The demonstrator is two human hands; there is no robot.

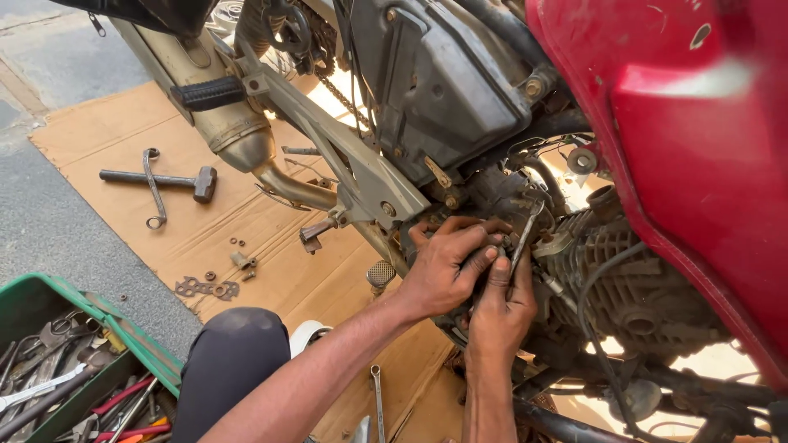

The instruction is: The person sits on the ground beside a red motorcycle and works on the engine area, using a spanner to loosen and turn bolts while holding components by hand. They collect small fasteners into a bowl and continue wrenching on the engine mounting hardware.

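Red tank (698, 139) above engine (632, 279); left hand (443, 267) curled against carburettor (501, 205) (grip unclear), right hand (501, 316) closed around wrench (523, 238). Hammer (160, 179) on cardboard (271, 254).

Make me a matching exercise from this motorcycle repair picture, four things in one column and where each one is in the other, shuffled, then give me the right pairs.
Things:
1. hammer
2. green toolbox
3. red fuel tank
4. right hand

Places:
A. top right, above the engine
B. at the engine, gripping a thin metal tool
C. bottom left corner, full of tools
D. on the cardboard, crossed by a curved wrench

Pairs: 1-D, 2-C, 3-A, 4-B
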